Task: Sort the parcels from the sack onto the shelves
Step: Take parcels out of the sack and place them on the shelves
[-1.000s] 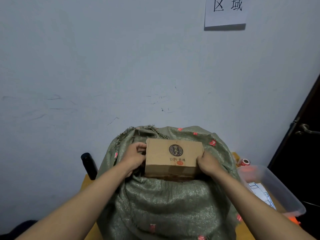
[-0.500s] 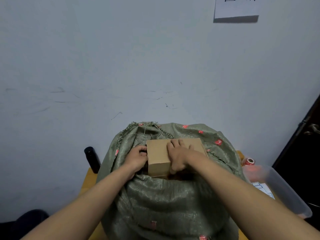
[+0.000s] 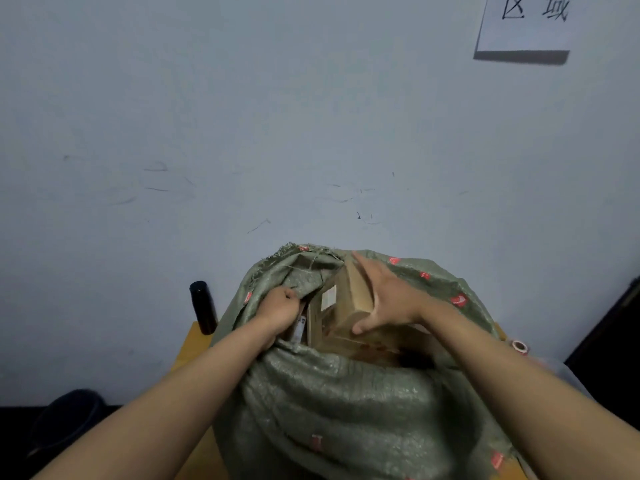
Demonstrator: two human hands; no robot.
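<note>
A green woven sack [image 3: 346, 403] with red marks stands in front of me, its mouth open. My right hand [image 3: 388, 299] lies across a brown cardboard box [image 3: 349, 303], fingers over its top and thumb hooked under its near corner. The box is tilted on end in the sack's mouth. My left hand [image 3: 280, 306] is curled on the sack's left rim, holding the fabric back. More parcels with white labels [image 3: 327, 297] show inside the sack, partly hidden by the hands and the box.
The sack rests on a yellow table [image 3: 192, 344] against a pale wall. A black bottle [image 3: 202, 306] stands at the table's back left. At the right are a tape roll [image 3: 519, 346], a clear plastic bin [image 3: 568, 372] and a dark door [image 3: 616, 323].
The box, held level between both hands a second ago, is now tipped on end under my right hand alone. My left hand has left it for the sack's rim.
</note>
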